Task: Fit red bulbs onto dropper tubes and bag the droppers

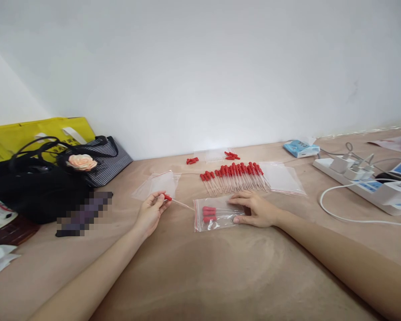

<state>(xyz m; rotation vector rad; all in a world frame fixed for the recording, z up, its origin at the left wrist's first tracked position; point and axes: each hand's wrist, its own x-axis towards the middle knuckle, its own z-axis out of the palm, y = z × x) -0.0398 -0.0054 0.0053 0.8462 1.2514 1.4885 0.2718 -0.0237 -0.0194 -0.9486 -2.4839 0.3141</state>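
Observation:
A dropper point(178, 203) with a red rubber bulb and a thin clear tube is pinched by its bulb in my left hand point(153, 210). Its tip points right, at the red-lined left end of a clear zip bag point(222, 225). Several droppers with red bulbs point(209, 214) lie inside that bag. My right hand point(254, 209) grips the bag's right end, thumb at the near side and fingers at the far side. Behind the bag, a row of more droppers point(234, 174) lies side by side, bulbs away from me.
Flat clear bags point(282, 178) lie right of the row, and others point(160, 183) behind my left hand. Loose red bulbs point(192, 160) sit near the wall. A power strip point(361, 183) with cables and a tissue pack point(300, 148) are right; a black bag point(36, 191) is left.

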